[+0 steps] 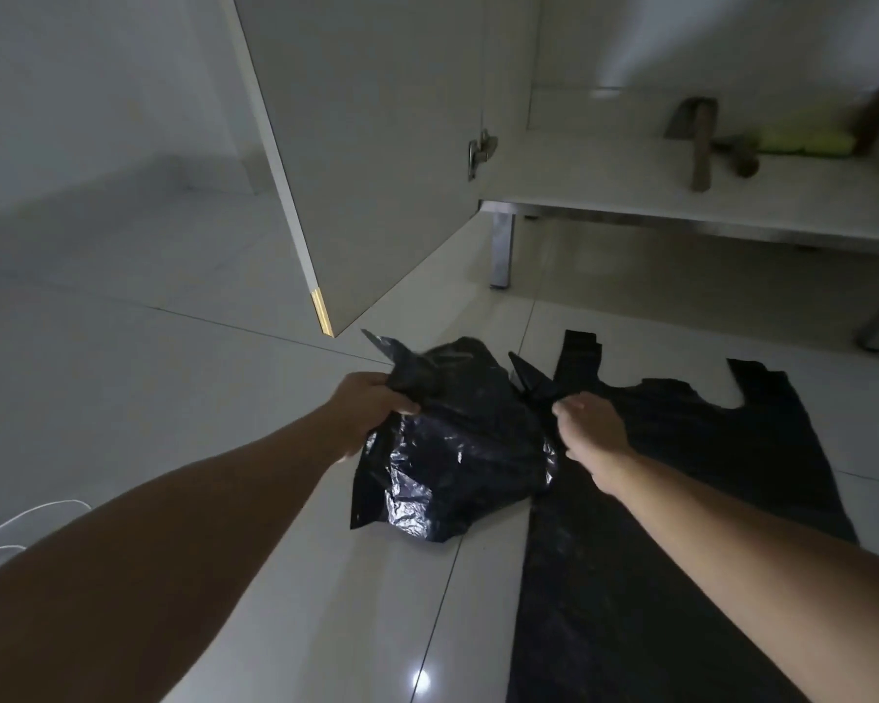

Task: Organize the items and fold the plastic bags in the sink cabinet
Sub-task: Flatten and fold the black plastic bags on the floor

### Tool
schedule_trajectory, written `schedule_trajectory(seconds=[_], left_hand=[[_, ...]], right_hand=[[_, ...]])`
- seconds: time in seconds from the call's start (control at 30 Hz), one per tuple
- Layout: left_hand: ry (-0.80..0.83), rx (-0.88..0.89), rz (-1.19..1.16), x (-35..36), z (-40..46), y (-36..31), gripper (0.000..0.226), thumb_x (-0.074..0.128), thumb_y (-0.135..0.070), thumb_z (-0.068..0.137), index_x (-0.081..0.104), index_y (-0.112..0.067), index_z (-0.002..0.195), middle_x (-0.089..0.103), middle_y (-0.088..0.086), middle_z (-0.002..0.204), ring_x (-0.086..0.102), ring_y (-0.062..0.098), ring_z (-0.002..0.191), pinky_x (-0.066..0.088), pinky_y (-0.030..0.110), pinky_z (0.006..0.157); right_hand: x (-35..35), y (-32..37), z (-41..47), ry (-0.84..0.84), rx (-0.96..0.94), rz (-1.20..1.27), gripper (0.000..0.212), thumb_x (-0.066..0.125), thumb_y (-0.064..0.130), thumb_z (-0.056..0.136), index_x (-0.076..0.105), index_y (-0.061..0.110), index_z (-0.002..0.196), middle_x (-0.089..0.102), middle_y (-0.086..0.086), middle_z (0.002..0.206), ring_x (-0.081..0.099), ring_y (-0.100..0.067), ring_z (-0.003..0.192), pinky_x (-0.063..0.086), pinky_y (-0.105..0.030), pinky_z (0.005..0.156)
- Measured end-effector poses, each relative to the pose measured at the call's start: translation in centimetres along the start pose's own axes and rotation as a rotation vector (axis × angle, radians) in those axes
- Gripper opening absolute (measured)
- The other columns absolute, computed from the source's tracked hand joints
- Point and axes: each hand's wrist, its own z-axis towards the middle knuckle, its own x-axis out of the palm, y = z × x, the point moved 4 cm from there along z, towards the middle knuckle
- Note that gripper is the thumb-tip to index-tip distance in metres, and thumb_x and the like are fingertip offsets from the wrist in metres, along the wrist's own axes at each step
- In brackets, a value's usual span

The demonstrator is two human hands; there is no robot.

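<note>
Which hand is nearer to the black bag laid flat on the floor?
Right. The right hand pinches the crumpled black bag directly above the flat black bag's left edge; the left hand grips the crumpled bag's other handle, well off to its left.

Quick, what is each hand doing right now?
Left hand: grips one handle of the crumpled black bag.
Right hand: pinches the same bag's other handle.

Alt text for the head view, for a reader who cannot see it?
Both hands, left hand and right hand, grip a crumpled black plastic bag above a tiled floor, beside a flattened bag and an open cabinet door.
</note>
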Motion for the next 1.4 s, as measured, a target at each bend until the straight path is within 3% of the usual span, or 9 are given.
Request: schedule_trajectory(seconds=[0.1, 0.23, 0.5, 0.6, 0.77, 0.87, 1.07, 1.23, 1.4], left_hand=[[0.191, 0.119, 0.324, 3.4, -2.0, -0.7, 0.022, 0.072, 0.009, 0.07, 0.074, -0.001, 0.089, 0.069, 0.018, 0.086, 0.062, 0.027, 0.081, 0.052, 0.035, 0.081], [0.48, 0.325, 0.688, 8.8, -5.8, -0.8, 0.026, 0.063, 0.004, 0.081, 0.074, -0.006, 0.103, 0.069, 0.009, 0.089, 0.055, 0.007, 0.068, 0.045, 0.011, 0.055], [0.838, 0.584, 0.935, 14.9, -9.2, 2.8, 0.044, 0.061, -0.014, 0.07, 0.072, -0.03, 0.109, 0.061, -0.004, 0.116, 0.053, 0.012, 0.11, 0.049, 0.029, 0.091], [0.704, 0.638, 0.809, 14.9, -9.1, 2.1, 0.037, 0.057, -0.018, 0.074, 0.073, -0.021, 0.107, 0.042, 0.002, 0.145, 0.036, 0.019, 0.133, 0.037, 0.032, 0.107], [0.144, 0.793, 0.774, 13.6, -7.0, 1.5, 0.049, 0.04, -0.045, 0.083, 0.055, -0.013, 0.116, 0.042, 0.007, 0.127, 0.049, 0.024, 0.116, 0.046, 0.03, 0.089], [-0.107, 0.686, 0.663, 13.6, -5.2, 1.2, 0.068, 0.064, -0.055, 0.081, 0.041, -0.014, 0.129, 0.025, 0.007, 0.141, 0.048, 0.026, 0.115, 0.051, 0.037, 0.094], [0.095, 0.169, 0.051, 15.3, -2.6, 0.6, 0.116, 0.075, -0.073, 0.053, 0.026, -0.018, 0.142, 0.05, 0.007, 0.129, 0.054, 0.029, 0.117, 0.047, 0.043, 0.097], [-0.206, 0.178, 0.477, 13.8, -1.8, -0.6, 0.033, 0.071, -0.015, 0.079, 0.066, -0.008, 0.111, 0.066, 0.011, 0.085, 0.066, 0.025, 0.079, 0.056, 0.03, 0.063], [-0.45, 0.156, 0.6, 8.1, -0.7, -3.0, 0.026, 0.059, -0.001, 0.078, 0.067, 0.002, 0.103, 0.067, 0.022, 0.09, 0.066, 0.035, 0.091, 0.055, 0.036, 0.075]], right_hand=[[-1.7, 1.1, -0.9, 0.151, 0.317, 0.328, 0.064, 0.041, 0.064, 0.094, 0.059, 0.005, 0.112, 0.064, -0.014, 0.103, 0.064, -0.027, 0.088, 0.055, -0.037, 0.064], [-4.5, 2.3, -1.8, 0.298, 0.317, 0.262, 0.086, 0.052, 0.085, 0.07, 0.063, 0.004, 0.1, 0.071, -0.016, 0.097, 0.069, -0.033, 0.088, 0.057, -0.041, 0.074], [-8.8, 0.4, -1.6, 0.303, 0.172, -0.208, 0.012, 0.068, 0.013, 0.087, 0.066, 0.004, 0.095, 0.068, -0.012, 0.084, 0.065, -0.021, 0.069, 0.054, -0.026, 0.051], [-10.9, -0.8, -1.6, 0.27, 0.147, -0.161, 0.007, 0.06, 0.007, 0.092, 0.064, 0.002, 0.095, 0.067, -0.016, 0.087, 0.065, -0.022, 0.068, 0.052, -0.026, 0.048], [-14.0, -3.2, -1.9, 0.226, 0.045, -0.113, 0.011, 0.063, 0.003, 0.09, 0.071, 0.005, 0.097, 0.07, -0.015, 0.088, 0.069, -0.025, 0.077, 0.054, -0.029, 0.062], [-14.5, -4.1, -2.6, 0.281, 0.021, -0.068, 0.018, 0.057, 0.0, 0.091, 0.072, 0.006, 0.098, 0.069, -0.018, 0.097, 0.067, -0.029, 0.089, 0.056, -0.037, 0.076], [-14.4, -5.6, -2.3, 0.315, -0.025, -0.07, 0.016, 0.065, 0.001, 0.088, 0.077, 0.011, 0.094, 0.073, -0.015, 0.094, 0.069, -0.033, 0.097, 0.055, -0.048, 0.092], [-14.9, -5.3, -2.6, 0.201, -0.041, -0.073, 0.006, 0.071, 0.003, 0.083, 0.076, 0.007, 0.085, 0.072, -0.014, 0.092, 0.068, -0.028, 0.093, 0.056, -0.035, 0.08], [-17.6, -6.7, -2.8, 0.07, 0.084, 0.091, 0.01, 0.059, -0.001, 0.091, 0.069, -0.001, 0.09, 0.069, -0.017, 0.086, 0.068, -0.031, 0.077, 0.058, -0.037, 0.057]])
